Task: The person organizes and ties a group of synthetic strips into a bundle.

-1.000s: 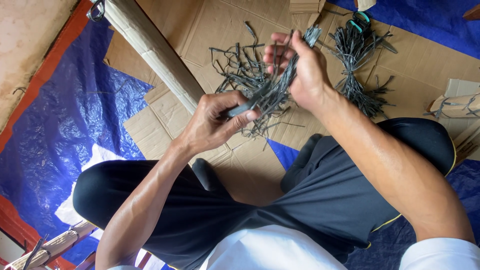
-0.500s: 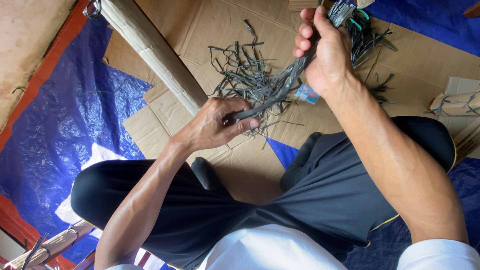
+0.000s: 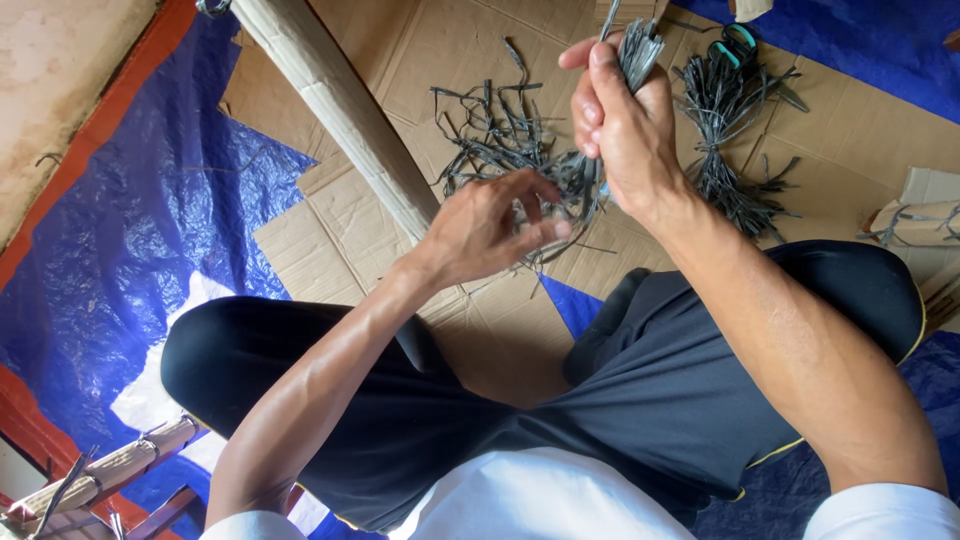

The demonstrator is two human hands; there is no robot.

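My right hand (image 3: pixel 622 125) is raised and closed around a bunch of thin dark grey strips (image 3: pixel 636 52), whose ends stick out above my fist. The bunch hangs down to my left hand (image 3: pixel 490 225), whose fingers pinch its lower end. Beneath both hands lies a loose pile of the same grey strips (image 3: pixel 490 125) on flattened brown cardboard (image 3: pixel 430 50). A second, tied bundle of strips (image 3: pixel 725 120) lies to the right of my right hand. I sit cross-legged in dark shorts.
A long pale rolled tube (image 3: pixel 335 100) runs diagonally at the left of the pile. Green-handled scissors (image 3: pixel 738 42) rest by the tied bundle. Blue tarpaulin (image 3: pixel 130 250) covers the floor around the cardboard. Bundled pale sticks (image 3: pixel 110 470) lie at lower left.
My right hand has lifted the bunch of strips higher, away from the pile. My left hand has slid along to the lower end of the bunch.
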